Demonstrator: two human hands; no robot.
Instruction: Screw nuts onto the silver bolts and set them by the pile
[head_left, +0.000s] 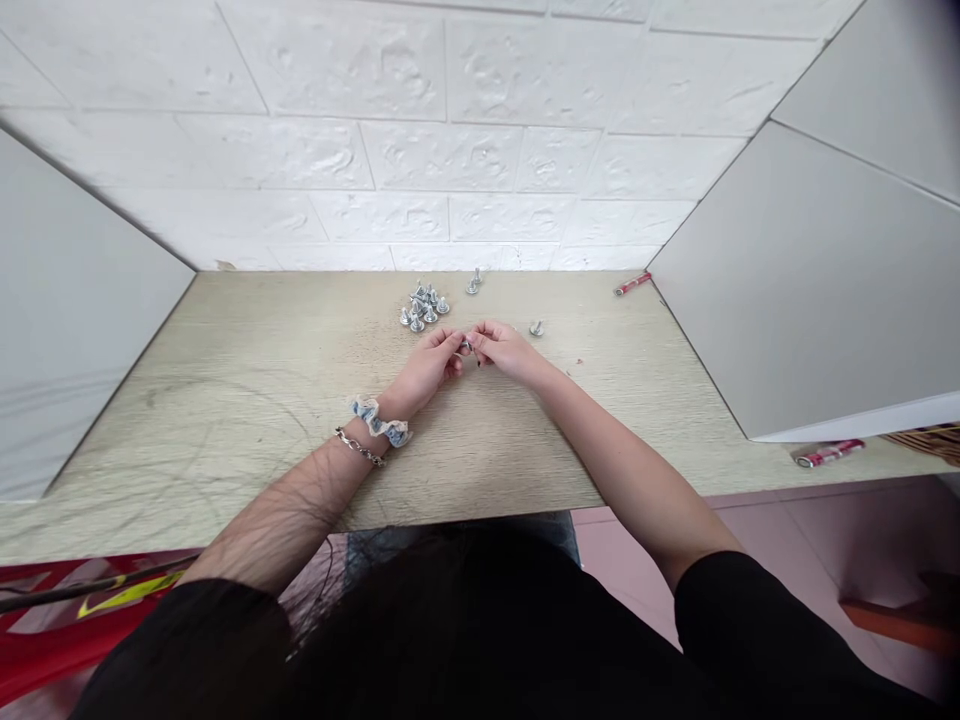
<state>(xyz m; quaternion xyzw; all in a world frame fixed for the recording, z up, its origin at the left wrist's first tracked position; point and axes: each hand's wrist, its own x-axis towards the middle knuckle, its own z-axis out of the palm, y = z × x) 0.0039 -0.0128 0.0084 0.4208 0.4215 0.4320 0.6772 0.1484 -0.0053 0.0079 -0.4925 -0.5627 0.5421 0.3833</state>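
My left hand point(431, 362) and my right hand point(504, 348) meet over the middle of the wooden table point(247, 400), fingertips pinched together on a small silver screw point(466, 346) held between them. Just beyond my hands lies a pile of several silver screws point(424, 305). Two more screws point(473, 282) stand a little farther back, and a single screw point(535, 328) rests right of my right hand. My left wrist wears a scrunchie and a chain bracelet.
A white brick wall point(450, 150) closes the back, with grey panels point(810, 290) on both sides. A red pen point(632, 284) lies at the back right corner and another red pen point(829, 454) at the front right edge.
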